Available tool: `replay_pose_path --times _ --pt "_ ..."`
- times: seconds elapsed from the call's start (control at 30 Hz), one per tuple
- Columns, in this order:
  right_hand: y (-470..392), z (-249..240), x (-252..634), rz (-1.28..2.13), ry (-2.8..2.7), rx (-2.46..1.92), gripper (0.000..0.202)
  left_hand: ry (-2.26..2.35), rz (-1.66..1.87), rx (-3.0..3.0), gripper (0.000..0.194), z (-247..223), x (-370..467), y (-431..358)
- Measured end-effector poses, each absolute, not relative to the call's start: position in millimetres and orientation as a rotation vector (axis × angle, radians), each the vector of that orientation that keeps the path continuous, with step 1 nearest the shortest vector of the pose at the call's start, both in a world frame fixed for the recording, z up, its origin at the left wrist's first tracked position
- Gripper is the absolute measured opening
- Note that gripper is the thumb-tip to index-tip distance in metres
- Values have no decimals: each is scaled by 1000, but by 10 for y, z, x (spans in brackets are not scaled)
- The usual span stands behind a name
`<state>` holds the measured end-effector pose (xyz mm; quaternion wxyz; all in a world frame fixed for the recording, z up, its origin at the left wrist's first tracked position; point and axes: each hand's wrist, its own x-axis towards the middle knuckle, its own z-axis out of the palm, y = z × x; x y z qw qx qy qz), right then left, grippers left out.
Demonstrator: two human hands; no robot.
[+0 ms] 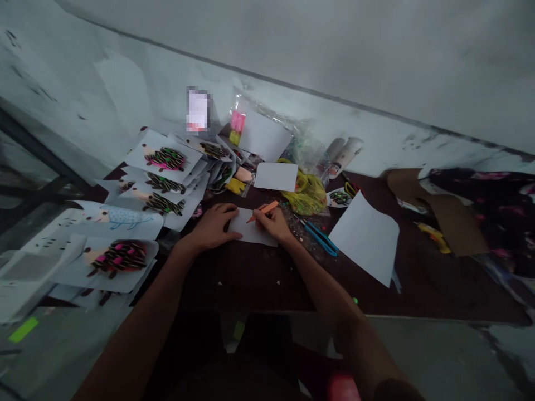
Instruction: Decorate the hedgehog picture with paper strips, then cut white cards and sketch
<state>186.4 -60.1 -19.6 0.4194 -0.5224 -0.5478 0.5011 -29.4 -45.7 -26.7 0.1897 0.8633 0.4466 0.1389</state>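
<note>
A small white sheet of paper [244, 223] lies on the dark table in front of me. My left hand [213, 227] rests at its left edge, fingers stretched out and thumb along the lower side. In my right hand [272, 224] is an orange marker [268, 208], gripped like a pen and slanting down to the left. Its tip is at or just above the paper; contact is too small to tell. No clear marks show on the sheet. Blue-handled scissors [321, 239] lie right of my right hand.
Stacked sheets with hedgehog pictures [165, 159] crowd the left side. Beyond my hands are a blank white card [276, 177] and a yellow plastic bag [309, 194]. A larger white sheet [368, 236] and brown cardboard [457, 223] lie to the right. The wall borders the back.
</note>
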Motion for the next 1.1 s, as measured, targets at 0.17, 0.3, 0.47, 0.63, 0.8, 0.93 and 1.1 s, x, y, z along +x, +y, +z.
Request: replay_pose_path --times 0.17,0.3,0.47,0.63,0.8,0.93,1.1 --pt "-605 -175 1850 1254 -1407 -1302 33 1259 418 2395 61 -300 -291 -484" --pt "-585 -139 1822 1213 -1519 -1239 34 1272 402 2395 61 -285 -289 -478" --pt "-535 -118 1774 1216 -1631 -1157 36 1254 376 2413 65 -315 -317 -445" --pt "-521 -198 1726 1206 -1566 -1214 29 1230 389 2404 65 -324 -331 -435" --pt "-522 -259 1724 1128 -1608 -1195 31 1227 395 2373 57 -310 -343 -446" --pt "-498 -305 1738 1114 -1669 -1186 34 1212 396 2355 57 -297 -349 -446" --pt "-467 -378 1748 1081 -1765 -1138 32 1199 406 2341 57 -281 -343 -444"
